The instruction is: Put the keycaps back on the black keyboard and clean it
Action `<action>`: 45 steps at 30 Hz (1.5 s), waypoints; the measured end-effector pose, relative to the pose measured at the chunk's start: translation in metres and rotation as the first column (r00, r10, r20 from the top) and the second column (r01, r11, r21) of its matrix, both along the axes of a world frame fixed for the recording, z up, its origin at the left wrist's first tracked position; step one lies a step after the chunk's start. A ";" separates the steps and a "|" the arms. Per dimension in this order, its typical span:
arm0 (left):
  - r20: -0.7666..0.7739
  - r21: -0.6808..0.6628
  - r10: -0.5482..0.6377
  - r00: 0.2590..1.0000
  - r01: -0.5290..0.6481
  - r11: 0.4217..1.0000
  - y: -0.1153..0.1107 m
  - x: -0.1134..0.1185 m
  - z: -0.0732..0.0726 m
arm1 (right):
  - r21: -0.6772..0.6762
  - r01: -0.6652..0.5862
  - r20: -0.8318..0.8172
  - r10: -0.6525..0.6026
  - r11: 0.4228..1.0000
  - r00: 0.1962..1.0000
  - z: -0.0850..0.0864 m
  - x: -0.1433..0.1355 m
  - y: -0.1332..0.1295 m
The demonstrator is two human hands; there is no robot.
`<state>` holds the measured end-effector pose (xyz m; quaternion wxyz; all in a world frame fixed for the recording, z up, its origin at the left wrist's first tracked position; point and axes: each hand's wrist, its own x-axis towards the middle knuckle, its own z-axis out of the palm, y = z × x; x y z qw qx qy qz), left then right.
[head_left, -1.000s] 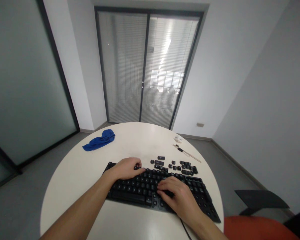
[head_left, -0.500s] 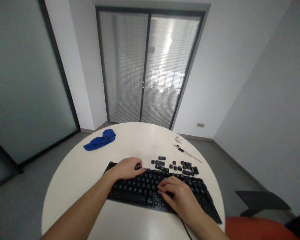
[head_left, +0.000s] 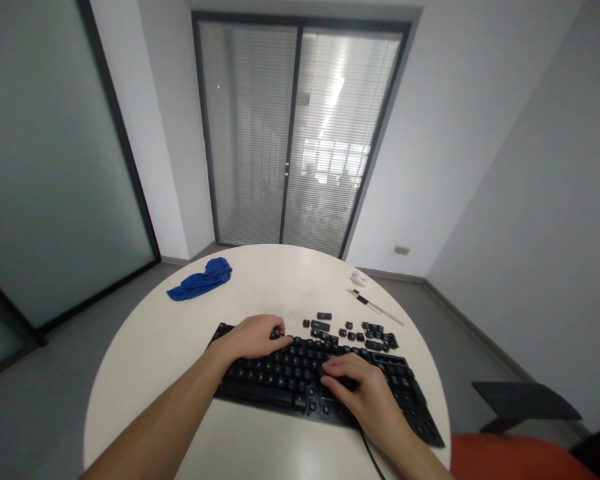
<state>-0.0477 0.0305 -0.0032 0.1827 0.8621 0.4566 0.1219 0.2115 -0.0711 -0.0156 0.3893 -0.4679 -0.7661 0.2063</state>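
A black keyboard (head_left: 265,375) lies at a slant on the round white table, with bare sockets showing where some keys are off at its lower middle. My left hand (head_left: 255,335) grips its far left edge, fingers curled over the back and thumb on the top row. Over the keys right of the middle is my right hand (head_left: 363,387), its thumb and fingertips drawn close together. Whatever lies between those fingertips is too small to make out. Several loose black keycaps (head_left: 321,326) are scattered behind the keyboard, with a cluster of keycaps (head_left: 374,331) farther right.
On the table's far left lies a crumpled blue cloth (head_left: 203,280). A thin stick-like tool (head_left: 380,309) and a small whitish item (head_left: 359,279) sit at the far right. The keyboard's cable (head_left: 371,457) runs off the near side. An orange chair seat (head_left: 510,457) stands at the right.
My right hand has shifted slightly to the right over the keys, uncovering a little more of the keyboard's middle. My left hand has stayed in place.
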 end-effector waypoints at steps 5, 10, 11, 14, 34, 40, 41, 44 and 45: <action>0.004 -0.006 0.000 1.000 0.000 1.000 0.000 0.000 0.001 | -0.049 0.008 -0.051 -0.010 0.999 0.999 -0.003 0.002 0.003; -0.004 0.003 0.003 1.000 -0.003 1.000 0.000 0.001 0.001 | -0.030 -0.029 0.008 0.029 0.999 1.000 -0.002 0.000 0.002; -0.005 0.004 0.005 1.000 -0.005 1.000 0.000 0.001 0.001 | -0.025 -0.035 0.026 0.036 0.999 0.999 -0.002 0.000 0.002; -0.007 0.008 0.004 1.000 -0.004 1.000 -0.001 0.001 0.001 | -0.010 -0.048 0.076 0.049 0.999 0.996 0.000 -0.002 0.002; 0.015 0.008 0.001 1.000 -0.001 1.000 0.000 0.001 -0.001 | 0.056 -0.151 0.425 0.114 0.987 0.898 0.026 -0.012 -0.003; 0.007 0.008 0.010 1.000 -0.010 1.000 0.000 0.001 -0.002 | 0.076 -0.177 0.504 0.115 0.981 0.856 0.028 -0.009 0.000; 0.005 0.010 0.012 1.000 -0.012 1.000 0.000 0.001 -0.002 | 0.071 -0.185 0.506 0.125 0.980 0.854 0.027 -0.009 0.000; 0.009 0.017 0.005 1.000 -0.005 1.000 0.000 0.001 -0.001 | 0.050 -0.199 0.505 0.147 0.979 0.850 0.028 -0.007 0.001; 0.011 0.019 0.002 1.000 -0.002 1.000 0.000 0.001 -0.001 | 0.044 -0.200 0.503 0.151 0.979 0.851 0.029 -0.007 0.001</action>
